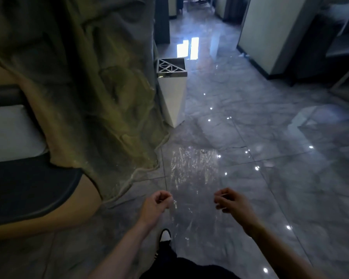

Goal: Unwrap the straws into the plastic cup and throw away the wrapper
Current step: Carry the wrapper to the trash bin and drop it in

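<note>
A large clear plastic wrapper [193, 174] is stretched flat between my two hands, hanging over the grey floor and catching the light. My left hand [156, 204] pinches its left edge with curled fingers. My right hand [230, 202] pinches its right edge the same way. A white square bin [174, 97] with a metal lattice top stands ahead on the floor, beside the rock-textured wall and well beyond the wrapper. No straws or plastic cup are in view.
A rough rock-like wall [93, 81] fills the left side. A dark seat with a white cushion [10, 133] sits at the far left. Glossy grey floor tiles [270, 137] run ahead into a corridor. A white pillar [270, 33] stands at the right. My shoe [164, 236] shows below.
</note>
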The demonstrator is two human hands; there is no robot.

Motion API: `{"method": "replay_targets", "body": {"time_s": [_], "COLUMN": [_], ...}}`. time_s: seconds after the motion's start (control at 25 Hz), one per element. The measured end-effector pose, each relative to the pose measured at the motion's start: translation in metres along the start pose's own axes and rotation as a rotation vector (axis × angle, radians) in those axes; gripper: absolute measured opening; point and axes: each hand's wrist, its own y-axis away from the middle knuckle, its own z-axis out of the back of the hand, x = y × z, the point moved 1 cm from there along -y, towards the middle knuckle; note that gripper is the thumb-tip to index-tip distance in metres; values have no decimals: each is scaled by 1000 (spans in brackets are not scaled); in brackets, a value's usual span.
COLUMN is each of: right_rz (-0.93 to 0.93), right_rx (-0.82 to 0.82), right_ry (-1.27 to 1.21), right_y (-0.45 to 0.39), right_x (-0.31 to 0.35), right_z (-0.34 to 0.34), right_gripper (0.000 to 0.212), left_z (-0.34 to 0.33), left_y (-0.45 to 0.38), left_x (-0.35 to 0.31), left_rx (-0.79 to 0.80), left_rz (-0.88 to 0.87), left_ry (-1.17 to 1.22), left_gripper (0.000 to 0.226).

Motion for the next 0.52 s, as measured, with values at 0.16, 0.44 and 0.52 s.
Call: {"method": "replay_targets", "body": {"time_s": [0.16, 0.44, 0.52], "right_rz": [-24, -35, -32], "right_rx": [-38, -83, -95], "right_ry": [8, 45, 66], "right_y": [-41, -103, -119], "right_x": [36, 79, 85], "right_z": [-20, -46, -45], "right_gripper": [7, 7, 8], "left_z": [25, 60, 58], "left_y": [-57, -152, -175], "left_x": [-8, -25, -32], "left_rx": [37, 98, 120], "left_rz": [-30, -86, -88], "left_ry": [-13, -41, -39], "left_gripper": [20, 21, 22]}}
